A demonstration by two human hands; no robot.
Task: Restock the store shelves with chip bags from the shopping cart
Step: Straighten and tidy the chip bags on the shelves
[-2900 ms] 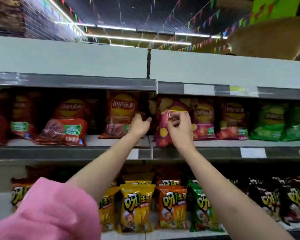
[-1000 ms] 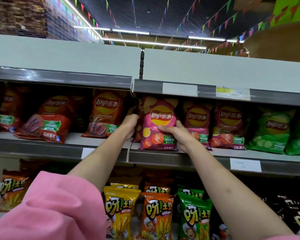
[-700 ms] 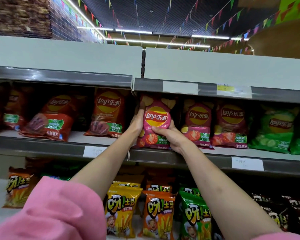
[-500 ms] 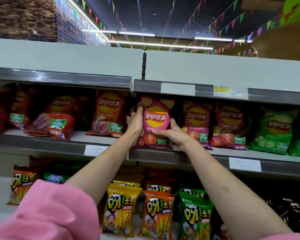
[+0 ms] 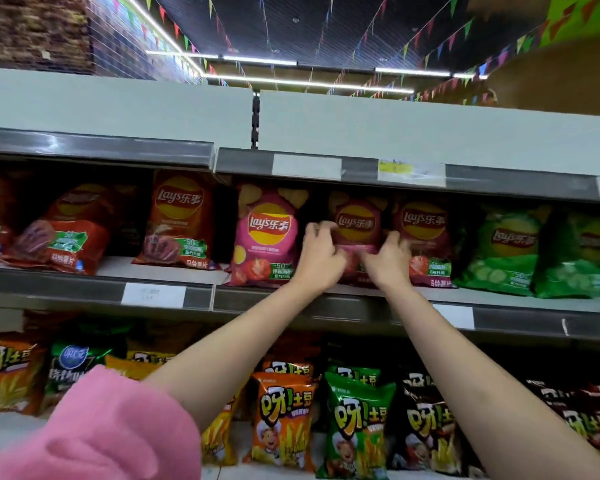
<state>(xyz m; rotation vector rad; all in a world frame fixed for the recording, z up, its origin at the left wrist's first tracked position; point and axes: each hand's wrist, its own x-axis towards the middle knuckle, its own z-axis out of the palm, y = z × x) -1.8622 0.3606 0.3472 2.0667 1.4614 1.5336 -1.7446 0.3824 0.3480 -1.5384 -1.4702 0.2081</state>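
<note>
Here the dark pink chip bag [image 5: 357, 225] stands upright on the middle shelf [image 5: 326, 301], gripped at both sides; the left hand [image 5: 321, 258] curls its fingers round the bag's left edge, the right hand [image 5: 388, 259] clasps its right lower edge; just left of the left hand stands a brighter pink bag [image 5: 265, 237]; just right of the right hand a red bag [image 5: 425, 237], then green bags [image 5: 503, 251]; a pink sleeve [image 5: 94, 427] covers the left upper arm.

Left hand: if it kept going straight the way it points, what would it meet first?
The left hand already touches the second pink Lay's bag; going on, it would likely press that bag toward the shelf's dark back. Depth there is unclear.
</note>
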